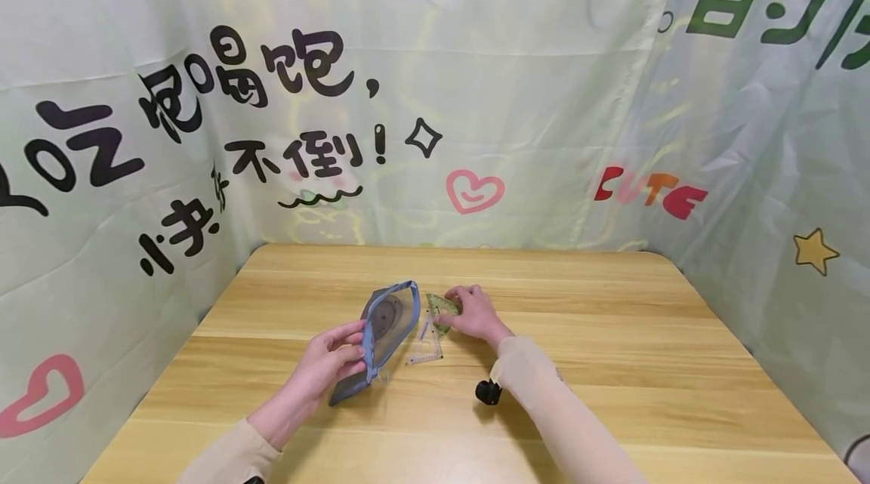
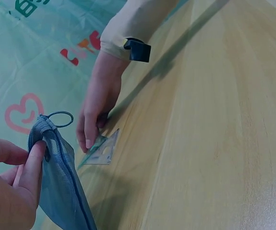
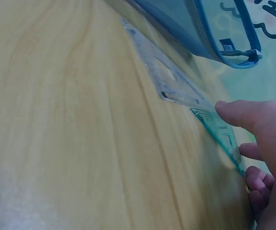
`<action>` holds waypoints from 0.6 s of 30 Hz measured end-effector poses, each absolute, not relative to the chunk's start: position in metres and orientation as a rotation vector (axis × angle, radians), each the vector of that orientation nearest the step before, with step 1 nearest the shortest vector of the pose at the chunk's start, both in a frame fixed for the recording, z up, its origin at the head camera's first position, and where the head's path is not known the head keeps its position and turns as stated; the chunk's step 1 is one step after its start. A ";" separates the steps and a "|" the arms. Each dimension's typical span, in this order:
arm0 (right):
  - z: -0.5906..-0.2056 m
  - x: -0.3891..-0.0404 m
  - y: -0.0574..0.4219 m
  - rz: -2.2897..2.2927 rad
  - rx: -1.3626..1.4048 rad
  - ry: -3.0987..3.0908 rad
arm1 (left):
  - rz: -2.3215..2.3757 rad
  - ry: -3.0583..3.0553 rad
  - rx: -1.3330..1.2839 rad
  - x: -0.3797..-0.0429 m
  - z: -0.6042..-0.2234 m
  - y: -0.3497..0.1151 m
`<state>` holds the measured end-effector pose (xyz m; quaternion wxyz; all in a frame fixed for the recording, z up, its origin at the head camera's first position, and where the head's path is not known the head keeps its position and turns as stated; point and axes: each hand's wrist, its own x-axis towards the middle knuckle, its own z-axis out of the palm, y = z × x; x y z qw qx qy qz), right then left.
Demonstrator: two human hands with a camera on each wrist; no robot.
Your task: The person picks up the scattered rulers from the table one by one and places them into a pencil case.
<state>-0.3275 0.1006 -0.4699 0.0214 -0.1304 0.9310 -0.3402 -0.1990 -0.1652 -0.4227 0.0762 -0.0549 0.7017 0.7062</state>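
Note:
My left hand pinches the rim of a blue mesh zipper pouch between thumb and fingers. The pouch is tilted with its mouth gaping toward the right, and a dark round shape shows through or inside it. To its right, my right hand grips a green transparent set square, the thumb at one edge and fingers at the other. This set square stands tilted against the table. A clear set square lies flat between the pouch and my right hand, partly overlapped by the green one.
A wooden table carries everything. Printed fabric curtains rise behind it and along both sides. On my right wrist a small black device sticks out over the tabletop. A cord loop hangs from the pouch's zipper end.

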 end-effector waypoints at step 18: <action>-0.472 -0.322 0.107 -0.954 -0.545 2.969 | 2.123 2.092 -0.168 -0.201 -0.424 -0.161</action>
